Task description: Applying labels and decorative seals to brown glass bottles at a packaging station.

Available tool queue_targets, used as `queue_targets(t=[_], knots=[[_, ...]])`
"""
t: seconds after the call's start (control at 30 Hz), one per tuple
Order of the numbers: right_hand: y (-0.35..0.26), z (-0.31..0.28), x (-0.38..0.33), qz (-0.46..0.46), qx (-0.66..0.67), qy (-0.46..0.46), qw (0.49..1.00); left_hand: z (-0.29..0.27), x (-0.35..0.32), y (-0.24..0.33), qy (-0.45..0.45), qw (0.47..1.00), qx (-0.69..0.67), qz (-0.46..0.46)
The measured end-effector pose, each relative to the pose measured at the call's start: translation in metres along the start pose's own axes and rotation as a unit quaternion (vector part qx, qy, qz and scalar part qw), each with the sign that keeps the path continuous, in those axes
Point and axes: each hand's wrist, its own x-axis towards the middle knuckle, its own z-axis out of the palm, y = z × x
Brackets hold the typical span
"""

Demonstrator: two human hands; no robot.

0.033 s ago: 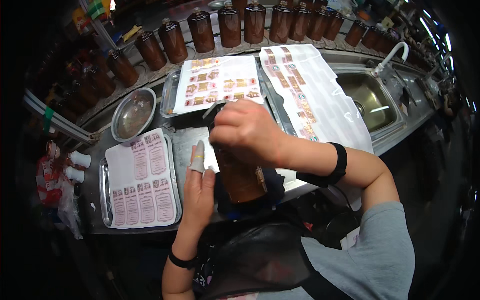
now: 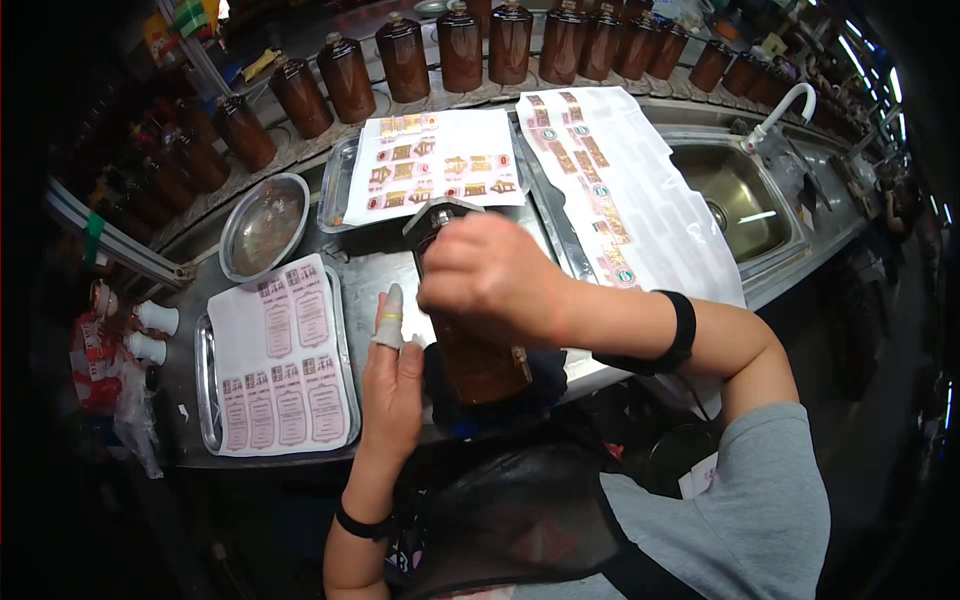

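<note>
A brown glass bottle (image 2: pixel 478 365) lies in front of me on a dark cloth (image 2: pixel 550 375), its neck pointing away within a grey angled bracket (image 2: pixel 440 207). My right hand (image 2: pixel 490 275) reaches across the bottle's upper part, fingers curled down. What they grip, if anything, is hidden beneath the hand. Along the bottle's left side is my left hand (image 2: pixel 392 395), fingers stretched away from me and grey covers on a fingertip and the thumb. It holds nothing that I can see.
Sheets of pink labels (image 2: pixel 285 385) rest on a left tray (image 2: pixel 352 410); gold label sheets (image 2: pixel 440 140) lie behind on another tray. A long label strip sheet (image 2: pixel 640 190) is at right, beside a sink (image 2: pixel 745 190). A metal bowl (image 2: pixel 237 265) and a row of brown bottles (image 2: pixel 460 55) stand behind.
My right hand has shifted slightly, and more of the bottle's neck shows by the bracket. My left hand's fingers have moved a little; its thumb now shows its cover more plainly.
</note>
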Motion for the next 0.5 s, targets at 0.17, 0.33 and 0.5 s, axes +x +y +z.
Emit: queue_targets(t=[0.17,0.33,0.5], knots=[[-0.043,-0.004,-0.023,-0.125,0.141,-0.092,0.978,0.001,-0.018,0.004,0.011,0.999,-0.035,0.007],[-0.038,-0.019,-0.038,0.036,0.056,-0.007,0.998,0.015,-0.023,0.01,-0.022,0.998,0.001,0.058],[-0.056,-0.038,-0.021,0.151,0.236,-0.016,0.96,0.014,-0.033,0.013,-0.042,0.995,0.037,0.085]])
